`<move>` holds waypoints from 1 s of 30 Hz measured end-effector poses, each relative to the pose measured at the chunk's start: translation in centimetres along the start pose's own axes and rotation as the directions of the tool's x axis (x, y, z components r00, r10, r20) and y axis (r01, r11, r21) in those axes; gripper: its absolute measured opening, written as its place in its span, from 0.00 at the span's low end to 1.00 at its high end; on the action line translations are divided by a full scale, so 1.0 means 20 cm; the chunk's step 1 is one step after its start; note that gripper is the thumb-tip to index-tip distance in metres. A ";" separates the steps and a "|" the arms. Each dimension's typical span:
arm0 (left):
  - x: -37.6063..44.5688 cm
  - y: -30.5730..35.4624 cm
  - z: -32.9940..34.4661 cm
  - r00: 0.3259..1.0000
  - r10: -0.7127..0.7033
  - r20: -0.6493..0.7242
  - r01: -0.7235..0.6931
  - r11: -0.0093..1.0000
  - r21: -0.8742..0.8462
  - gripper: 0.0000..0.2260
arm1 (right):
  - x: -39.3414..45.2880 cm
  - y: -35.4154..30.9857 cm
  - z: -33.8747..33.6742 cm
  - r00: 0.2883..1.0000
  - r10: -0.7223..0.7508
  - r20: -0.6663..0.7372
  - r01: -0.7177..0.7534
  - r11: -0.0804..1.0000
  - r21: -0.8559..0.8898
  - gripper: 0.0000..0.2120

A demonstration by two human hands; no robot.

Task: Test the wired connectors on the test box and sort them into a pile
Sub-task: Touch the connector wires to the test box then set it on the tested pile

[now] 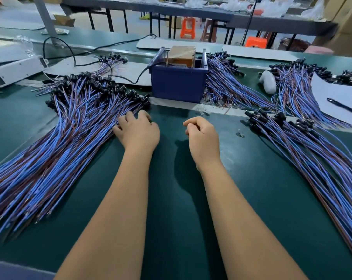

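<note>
Blue wires (56, 150) sit under your left hand (138, 132), fingers bent on them. Your right hand (203, 136) curls loosely, holding nothing. Many wired connectors (304, 150) look untested beside the test box (179, 81).

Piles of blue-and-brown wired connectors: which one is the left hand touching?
The big fanned pile on the left. The left hand rests its fingers on its wires; the pile at right and those behind lie untouched.

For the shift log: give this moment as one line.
left hand: fingers on left wire pile | right hand: loosely curled, empty | test box: untouched
</note>
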State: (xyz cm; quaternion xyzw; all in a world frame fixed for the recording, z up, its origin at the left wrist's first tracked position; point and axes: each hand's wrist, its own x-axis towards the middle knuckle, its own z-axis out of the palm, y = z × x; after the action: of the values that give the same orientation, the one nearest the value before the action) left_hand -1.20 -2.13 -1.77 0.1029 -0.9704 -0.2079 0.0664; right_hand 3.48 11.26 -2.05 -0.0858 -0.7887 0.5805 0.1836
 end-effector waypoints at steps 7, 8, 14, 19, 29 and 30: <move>-0.03 0.01 0.01 0.989 0.006 -0.145 -0.008 1.000 -0.014 0.12 | 0.01 -0.01 0.03 0.999 0.031 0.025 -0.028 0.995 -0.098 0.10; -0.04 0.01 0.01 0.989 0.017 -0.148 -0.016 1.000 0.010 0.12 | 0.02 -0.02 0.04 0.999 0.033 0.024 -0.029 0.990 -0.136 0.10; -0.13 0.15 0.01 0.947 0.000 -0.322 -0.249 0.633 -0.733 0.07 | 0.03 -0.02 0.05 1.000 0.000 0.026 0.006 0.974 -0.227 0.10; -0.18 0.26 0.01 0.937 0.112 -0.330 -0.346 0.412 -0.843 0.10 | 0.02 -0.04 0.01 0.992 0.088 0.089 -0.111 0.943 0.314 0.20; -0.25 0.29 -0.02 0.871 0.488 -0.046 -0.098 0.080 -0.992 0.10 | 0.06 -0.05 -0.12 0.947 0.106 0.304 -0.284 0.720 0.634 0.31; -0.25 0.27 -0.03 0.830 0.557 0.025 -0.008 0.057 -0.998 0.07 | 0.07 -0.06 -0.13 0.945 0.125 0.301 -0.302 0.681 0.667 0.28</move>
State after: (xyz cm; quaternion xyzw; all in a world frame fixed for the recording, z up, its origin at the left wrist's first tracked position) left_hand 2.89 3.66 0.69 -0.2122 -0.5739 -0.7896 -0.0471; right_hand 3.33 13.60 -0.10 -0.0330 -0.5068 0.8605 0.0399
